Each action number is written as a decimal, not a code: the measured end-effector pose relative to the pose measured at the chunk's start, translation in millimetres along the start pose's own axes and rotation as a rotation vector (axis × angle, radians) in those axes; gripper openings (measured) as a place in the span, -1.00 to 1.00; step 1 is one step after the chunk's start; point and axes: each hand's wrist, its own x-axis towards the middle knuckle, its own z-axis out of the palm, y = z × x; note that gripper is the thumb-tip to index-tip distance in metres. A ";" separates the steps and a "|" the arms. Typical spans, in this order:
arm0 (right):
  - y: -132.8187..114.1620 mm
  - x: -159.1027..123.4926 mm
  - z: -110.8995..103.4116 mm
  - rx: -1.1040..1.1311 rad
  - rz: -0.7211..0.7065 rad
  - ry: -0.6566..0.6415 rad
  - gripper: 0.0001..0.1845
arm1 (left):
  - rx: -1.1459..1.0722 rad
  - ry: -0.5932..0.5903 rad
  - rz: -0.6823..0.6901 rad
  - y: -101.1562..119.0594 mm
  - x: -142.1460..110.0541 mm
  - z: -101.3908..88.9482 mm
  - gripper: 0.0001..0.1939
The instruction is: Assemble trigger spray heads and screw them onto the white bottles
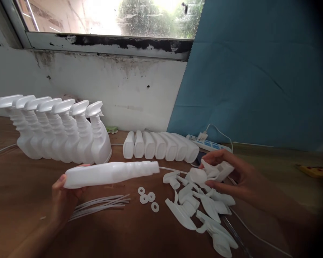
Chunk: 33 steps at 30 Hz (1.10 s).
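Observation:
My left hand (pixel 67 190) grips a white plastic bottle (pixel 110 173) by its base. The bottle lies level in the air, its ribbed neck pointing right. Between thumb and fingers, my right hand (pixel 231 172) holds a white trigger spray head (pixel 215 172) with its collar facing the bottle. A thin white tube (pixel 173 169) spans the gap from the bottle's mouth toward that collar. Several loose spray heads (pixel 188 200) are heaped below my right hand. White ring washers (pixel 144 199) and a bundle of thin tubes (pixel 102 205) lie on the brown table (pixel 118 236).
Several bottles with spray heads fitted (pixel 64 132) stand in a row at the left. Headless bottles (pixel 160 146) lie side by side at the back. Behind my right hand is a power strip (pixel 210 144) with a plug and cable. A yellow object (pixel 316 171) sits far right.

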 end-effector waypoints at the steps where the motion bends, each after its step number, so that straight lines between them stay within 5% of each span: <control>1: -3.9 -1.4 1.8 0.027 -0.030 -0.060 -0.64 | 0.014 -0.027 -0.026 -3.1 -4.4 3.1 -0.57; 6: -23.2 -8.9 10.9 0.292 -0.063 -0.090 -0.61 | 0.023 -0.159 -0.150 -18.2 -15.7 8.8 -0.54; 11: -29.5 -12.7 31.1 0.229 -0.126 -0.203 -0.70 | -0.007 -0.087 -0.207 -30.1 -12.5 1.3 -0.72; 18: -23.1 -12.6 48.2 0.193 -0.181 -0.260 -0.72 | 0.040 -0.052 -0.265 -33.6 -11.9 0.8 -0.65; 23: -23.3 -11.7 51.2 0.182 -0.065 -0.245 -0.76 | 0.041 -0.089 -0.257 -31.1 -14.1 2.0 -0.64; 29: -23.3 -10.9 56.5 0.073 0.122 -0.013 -0.61 | 0.106 -0.182 -0.324 -22.9 -25.7 5.2 -0.47; 33: -20.8 -11.9 57.4 0.140 0.188 -0.018 -0.58 | 0.094 -0.247 -0.358 -24.0 -25.2 -2.2 -0.37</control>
